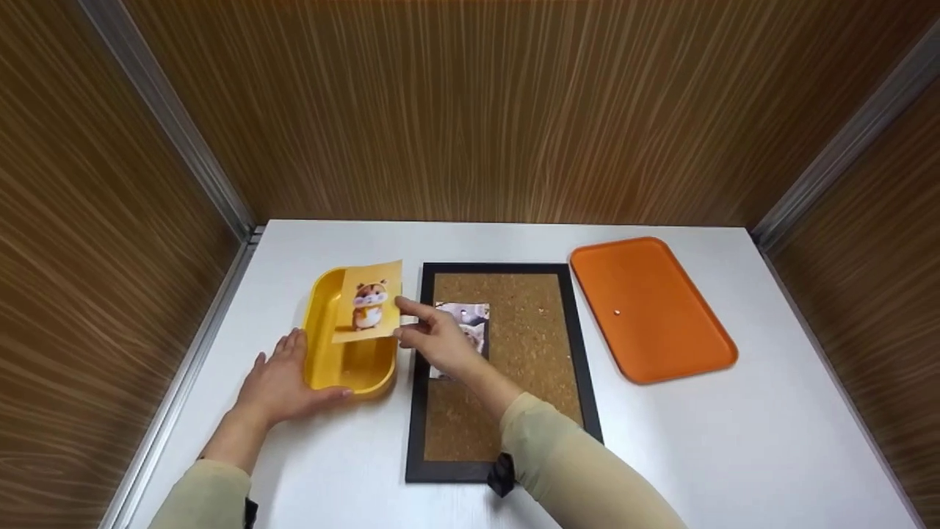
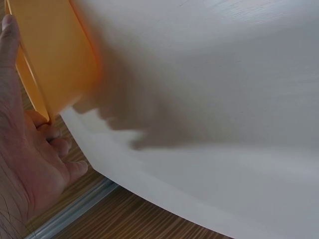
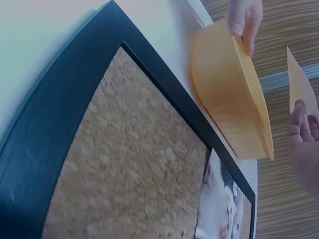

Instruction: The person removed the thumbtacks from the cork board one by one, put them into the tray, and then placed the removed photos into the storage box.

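Right hand (image 1: 433, 339) is pinching the hamster photo card (image 1: 368, 302) by its right edge between thumb and fingertips, holding it up over the yellow tray (image 1: 351, 365), so the card's off the table. Left hand (image 1: 283, 382) is spread flat with straight fingers, resting against the near-left wall of that tray. Tray sits on the white table (image 1: 734, 441), just left of the black-framed cork board (image 1: 529, 345). Another photo (image 1: 474, 317) lies on the cork, partly hidden behind the right hand. Far right there's an orange tray (image 1: 650, 308) with a small pin-like speck on it, too small to tell.
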The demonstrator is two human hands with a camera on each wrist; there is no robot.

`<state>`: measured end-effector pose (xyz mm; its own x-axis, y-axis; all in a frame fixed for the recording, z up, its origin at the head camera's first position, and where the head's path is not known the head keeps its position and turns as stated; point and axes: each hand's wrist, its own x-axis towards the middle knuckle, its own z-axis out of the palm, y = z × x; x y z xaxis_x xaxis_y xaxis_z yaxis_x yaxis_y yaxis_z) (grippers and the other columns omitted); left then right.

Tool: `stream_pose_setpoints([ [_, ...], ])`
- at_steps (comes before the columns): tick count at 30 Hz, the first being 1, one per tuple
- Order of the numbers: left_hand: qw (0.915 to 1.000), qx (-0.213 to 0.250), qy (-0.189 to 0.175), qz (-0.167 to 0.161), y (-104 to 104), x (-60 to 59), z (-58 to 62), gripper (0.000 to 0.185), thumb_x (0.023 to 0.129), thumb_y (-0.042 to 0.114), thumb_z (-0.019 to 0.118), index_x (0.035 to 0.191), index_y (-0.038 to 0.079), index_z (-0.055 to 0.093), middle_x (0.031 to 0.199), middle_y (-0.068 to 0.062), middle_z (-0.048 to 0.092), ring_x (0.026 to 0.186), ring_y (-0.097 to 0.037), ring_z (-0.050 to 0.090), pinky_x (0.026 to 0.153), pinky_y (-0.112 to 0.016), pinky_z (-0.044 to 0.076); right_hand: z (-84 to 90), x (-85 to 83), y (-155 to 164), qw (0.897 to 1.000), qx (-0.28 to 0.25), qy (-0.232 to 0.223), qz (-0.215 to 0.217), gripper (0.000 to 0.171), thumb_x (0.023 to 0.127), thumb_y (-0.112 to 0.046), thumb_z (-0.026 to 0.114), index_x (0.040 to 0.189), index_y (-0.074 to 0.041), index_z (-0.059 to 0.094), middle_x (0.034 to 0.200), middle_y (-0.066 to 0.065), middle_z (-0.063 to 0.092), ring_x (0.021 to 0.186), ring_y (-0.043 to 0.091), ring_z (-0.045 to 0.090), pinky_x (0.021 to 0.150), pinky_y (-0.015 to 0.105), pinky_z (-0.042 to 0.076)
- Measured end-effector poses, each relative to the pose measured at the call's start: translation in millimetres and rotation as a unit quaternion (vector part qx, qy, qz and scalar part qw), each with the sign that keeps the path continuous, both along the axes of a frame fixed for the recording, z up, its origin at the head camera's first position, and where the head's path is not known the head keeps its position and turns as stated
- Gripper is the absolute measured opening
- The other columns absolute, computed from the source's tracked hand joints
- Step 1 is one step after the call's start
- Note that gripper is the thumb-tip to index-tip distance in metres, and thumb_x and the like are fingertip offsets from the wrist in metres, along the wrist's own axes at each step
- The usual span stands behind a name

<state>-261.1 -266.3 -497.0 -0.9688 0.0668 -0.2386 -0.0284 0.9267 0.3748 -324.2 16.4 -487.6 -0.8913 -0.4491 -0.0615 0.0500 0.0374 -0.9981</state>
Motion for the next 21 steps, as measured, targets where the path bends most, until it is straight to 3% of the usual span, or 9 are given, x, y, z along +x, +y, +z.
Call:
stream_pose_setpoints([
  [14, 1.0, 0.003, 0.007, -0.001, 0, -0.4, 0.7, 0.147, 0.075, 0.089, 0.069, 0.162, -0.016, 0.014, 0.168, -0.037, 0.016, 0.155, -0.054, 0.019, 0.124, -0.072, 0.01, -13.2, -0.4, -28, 0.999, -0.026, -0.04, -0.005, 0.058, 0.102, -0.003, 0.067, 0.157, -0.001, 0.049, 0.155, 0.018, 0.053, 0.123, 0.026, 0.069, 0.098, 0.033, 0.06],
  [21, 0.9999, -0.003, 0.014, -0.008, -2, 0.0, -1.0, 0.145, 0.076, 0.087, 0.07, 0.161, -0.017, 0.014, 0.168, -0.038, 0.017, 0.154, -0.055, 0.021, 0.124, -0.073, 0.012, -13.9, -0.8, -35, 0.998, -0.01, -0.058, -0.01, 0.059, 0.102, -0.003, 0.068, 0.158, -0.003, 0.048, 0.154, 0.017, 0.054, 0.124, 0.024, 0.068, 0.097, 0.03, 0.06],
])
